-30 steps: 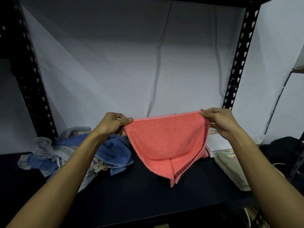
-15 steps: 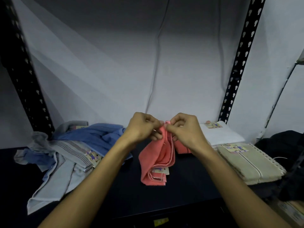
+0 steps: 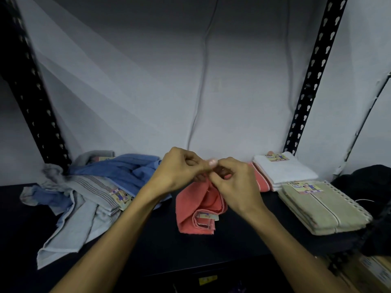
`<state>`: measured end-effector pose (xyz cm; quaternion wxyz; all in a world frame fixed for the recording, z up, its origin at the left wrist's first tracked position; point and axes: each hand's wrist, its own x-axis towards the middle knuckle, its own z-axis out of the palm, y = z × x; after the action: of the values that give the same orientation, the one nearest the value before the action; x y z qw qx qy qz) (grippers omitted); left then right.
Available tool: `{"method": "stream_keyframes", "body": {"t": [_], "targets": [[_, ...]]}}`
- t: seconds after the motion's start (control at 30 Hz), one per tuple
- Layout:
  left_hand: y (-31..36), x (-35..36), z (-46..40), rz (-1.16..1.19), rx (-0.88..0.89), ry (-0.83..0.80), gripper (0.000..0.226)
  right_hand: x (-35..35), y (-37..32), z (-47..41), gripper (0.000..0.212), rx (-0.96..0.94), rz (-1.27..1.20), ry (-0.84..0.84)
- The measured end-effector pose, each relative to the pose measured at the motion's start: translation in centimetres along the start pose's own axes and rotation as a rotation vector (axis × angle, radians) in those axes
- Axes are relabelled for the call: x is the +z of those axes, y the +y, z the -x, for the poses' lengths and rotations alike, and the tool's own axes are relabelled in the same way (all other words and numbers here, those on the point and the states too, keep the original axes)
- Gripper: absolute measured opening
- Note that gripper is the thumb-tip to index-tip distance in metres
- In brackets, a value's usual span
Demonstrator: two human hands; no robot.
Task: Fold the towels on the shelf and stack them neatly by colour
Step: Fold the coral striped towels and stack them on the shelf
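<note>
Hands meet: left hand point(image 3: 176, 173) and right hand point(image 3: 234, 182) now pinch the coral towel point(image 3: 197, 210), spread wide a second ago, corners together, half-folded above the shelf point(image 3: 232, 246).

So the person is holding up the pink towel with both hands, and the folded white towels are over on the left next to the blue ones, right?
Not quite. The folded white towels sit on the right of the shelf, behind the beige stack, not on the left. The head view shows the blue towels on the left. Both the left hand and right hand do pinch the pink towel.
</note>
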<state>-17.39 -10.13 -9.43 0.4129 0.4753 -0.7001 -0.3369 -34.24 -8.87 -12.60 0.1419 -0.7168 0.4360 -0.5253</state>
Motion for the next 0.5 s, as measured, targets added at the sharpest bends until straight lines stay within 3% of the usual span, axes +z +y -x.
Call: {"method": "stream_keyframes", "body": {"t": [0.1, 0.17, 0.23, 0.3, 0.4, 0.5], "targets": [[-0.9, -1.3, 0.1, -0.065, 0.018, 0.009, 0.027, -0.8, 0.4, 0.0, 0.032, 0.104, -0.246, -0.201], [-1.2, -2.3, 0.3, -0.072, 0.056, -0.072, 0.022, -1.5, 1.4, -0.6, 0.039, 0.15, -0.294, -0.222], [-1.1, -3.3, 0.6, -0.107, 0.089, -0.152, 0.022, -2.3, 2.7, -1.4, 0.038, 0.094, -0.13, -0.203], [-0.9, -4.1, 1.0, -0.151, 0.117, -0.219, 0.023, -3.0, 3.6, -1.9, 0.042, 0.035, 0.045, -0.326], [-0.5, -5.2, 1.8, -0.302, 0.197, -0.249, 0.023, -3.5, 4.0, -1.7, 0.042, 0.001, 0.152, -0.531], [-0.4, -6.1, 2.7, -0.414, 0.263, -0.239, 0.021, -3.3, 3.5, -0.8, 0.03, -0.055, 0.212, -0.555]]}}
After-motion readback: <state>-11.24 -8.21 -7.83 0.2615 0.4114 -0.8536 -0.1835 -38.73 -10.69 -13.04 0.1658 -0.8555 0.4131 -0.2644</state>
